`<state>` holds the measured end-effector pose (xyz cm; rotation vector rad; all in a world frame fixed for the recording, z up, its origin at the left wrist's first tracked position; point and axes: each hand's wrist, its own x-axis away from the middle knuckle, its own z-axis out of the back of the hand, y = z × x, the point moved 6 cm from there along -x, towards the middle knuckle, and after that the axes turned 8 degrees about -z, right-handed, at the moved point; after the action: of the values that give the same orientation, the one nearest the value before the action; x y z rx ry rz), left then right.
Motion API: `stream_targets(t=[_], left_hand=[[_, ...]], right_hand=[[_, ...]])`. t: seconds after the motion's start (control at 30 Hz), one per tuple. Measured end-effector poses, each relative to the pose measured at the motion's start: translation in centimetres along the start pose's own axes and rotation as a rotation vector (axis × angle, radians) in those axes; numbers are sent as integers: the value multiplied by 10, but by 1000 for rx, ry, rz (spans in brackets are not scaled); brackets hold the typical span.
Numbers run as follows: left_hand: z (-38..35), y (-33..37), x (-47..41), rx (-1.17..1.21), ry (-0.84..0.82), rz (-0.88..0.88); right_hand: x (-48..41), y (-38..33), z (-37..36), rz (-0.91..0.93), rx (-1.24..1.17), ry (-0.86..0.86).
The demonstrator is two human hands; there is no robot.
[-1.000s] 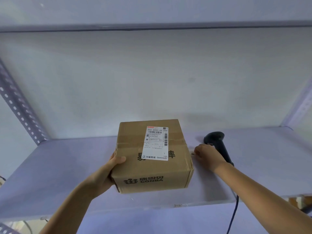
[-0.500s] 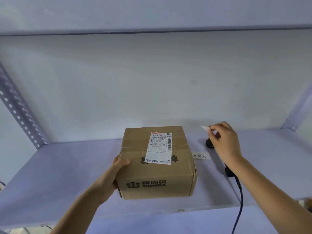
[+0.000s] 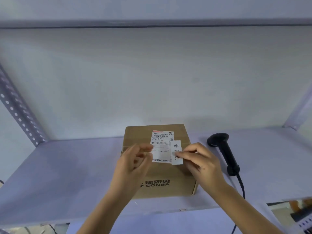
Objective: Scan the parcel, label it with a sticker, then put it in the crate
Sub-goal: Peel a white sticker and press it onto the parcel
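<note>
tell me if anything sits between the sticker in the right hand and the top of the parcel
Nothing visible does. The right hand holds the sticker just over the parcel, overlapping its shipping label. The left hand hovers beside it.

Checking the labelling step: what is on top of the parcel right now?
On the parcel: a printed shipping label, with the sticker held over its right edge by the right hand. Hands hide part of the top.

I see open shelf [image 3: 67, 166] left of the parcel [image 3: 168, 186], wide enough for a hand to pass. On the right, the scanner [image 3: 225, 152] lies near the parcel, its cable [image 3: 241, 188] running off the front edge, leaving a narrow lane. Both hands crowd the parcel's top, and the upper shelf [image 3: 152, 22] caps the room overhead.
</note>
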<state>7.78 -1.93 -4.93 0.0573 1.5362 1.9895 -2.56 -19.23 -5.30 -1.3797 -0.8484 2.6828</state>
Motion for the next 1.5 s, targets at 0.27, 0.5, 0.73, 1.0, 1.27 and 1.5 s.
stream_targets(t=[0.27, 0.5, 0.73, 1.0, 1.27, 1.5], left_hand=[[-39, -1, 6, 242, -184, 236], [-31, -5, 2, 146, -103, 160], [-15, 7, -15, -95, -177, -80], [-10, 0, -10, 229, -128, 99], [-13, 2, -2, 400, -264, 109], [-14, 2, 1, 377, -239, 104]], right_hand=[[9, -10, -4, 13, 54, 68], [10, -13, -8, -201, -72, 89], [0, -3, -20, -957, -768, -312], [-4, -12, -17, -1017, -788, -248], [-8, -17, -15, -1014, -884, -311], [-6, -17, -14, -1041, -911, -322]])
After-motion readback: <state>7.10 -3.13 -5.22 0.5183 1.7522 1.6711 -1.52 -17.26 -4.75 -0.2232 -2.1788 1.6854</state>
